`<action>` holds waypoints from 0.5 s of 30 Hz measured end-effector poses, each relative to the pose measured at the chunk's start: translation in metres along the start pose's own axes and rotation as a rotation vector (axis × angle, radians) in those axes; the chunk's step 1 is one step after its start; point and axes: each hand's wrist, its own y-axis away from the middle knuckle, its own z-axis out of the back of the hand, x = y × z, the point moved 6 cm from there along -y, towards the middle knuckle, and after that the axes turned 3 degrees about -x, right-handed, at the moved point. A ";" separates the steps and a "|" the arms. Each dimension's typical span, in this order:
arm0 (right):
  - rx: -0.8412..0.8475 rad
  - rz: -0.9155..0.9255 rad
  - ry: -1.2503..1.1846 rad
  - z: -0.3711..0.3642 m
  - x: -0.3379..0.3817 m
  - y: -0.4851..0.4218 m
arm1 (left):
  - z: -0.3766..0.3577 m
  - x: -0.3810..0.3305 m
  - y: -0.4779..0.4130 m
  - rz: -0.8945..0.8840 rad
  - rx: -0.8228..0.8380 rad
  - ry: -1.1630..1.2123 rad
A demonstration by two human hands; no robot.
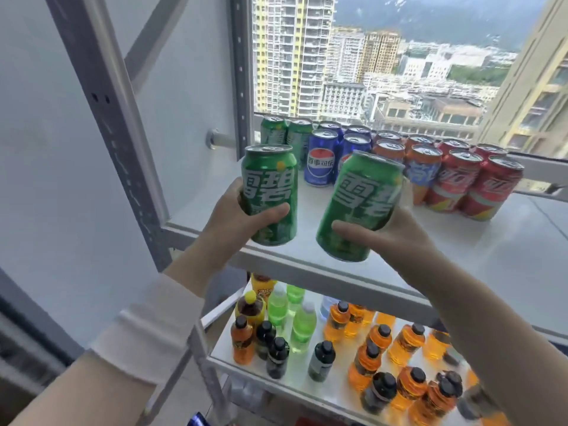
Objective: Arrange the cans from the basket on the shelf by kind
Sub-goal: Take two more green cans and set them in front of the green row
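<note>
Left hand point(238, 226) gripped upright green aluminium can point(270, 192); right hand point(399, 236) gripped tilted green aluminium can point(359, 207). Shelved green cans point(273, 132) stood beyond on white metal shelf point(491, 241), nearer left hand.

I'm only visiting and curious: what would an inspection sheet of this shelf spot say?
Surface: white upper shelf, cans standing along its back.
Job's things: green cans, blue cans, orange cans, red cans grouped by colour, left to right; basket not in view.
Clutter: bottles on the lower shelf.
Grippers: left hand holds upright green can; right hand holds tilted green can.
Cables: nothing seen.
Surroundings: window onto a city view.
</note>
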 end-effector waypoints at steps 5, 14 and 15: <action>-0.034 0.046 0.099 -0.029 -0.010 -0.056 | 0.018 0.018 -0.062 0.010 0.052 0.003; -0.089 0.074 0.269 -0.064 -0.022 -0.129 | 0.036 0.033 -0.135 -0.042 -0.009 -0.062; -0.081 0.078 0.278 -0.067 -0.020 -0.135 | 0.037 0.032 -0.141 -0.051 -0.010 -0.073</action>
